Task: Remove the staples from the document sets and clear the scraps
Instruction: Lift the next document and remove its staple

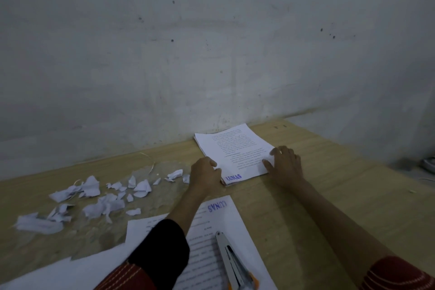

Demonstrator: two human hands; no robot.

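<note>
The left hand's [205,172] fingers are curled at the near left corner of the document stack [237,148], just beside the blue "LUNAS" stamp. In this dim light they seem to pinch that corner, though the fingertips are hidden. The right hand [286,165] lies flat with its fingers straight and spread, pressing the stack's right edge onto the table [329,200]. The stack sits right of centre in the frame, close to the wall.

No staple shows, but it is probably under or near the left fingers. To do this step well, the right palm should hold its weight on the sheets so they cannot fan or slide. The left hand should lift only the corner, just enough to expose the staple's legs.

The grey-and-orange tool [231,263] lies at the bottom centre of the frame on a 2nd document [226,214], well within reach. 1 hand will have to let go to fetch it, and the left is the better choice because the right is already the anchor. Prying the legs straight before drawing the crown out should avoid tearing the paper.

Torn paper scraps [91,187] are scattered over the left of the frame. They are well apart from the stack and not yet cleared.
</note>
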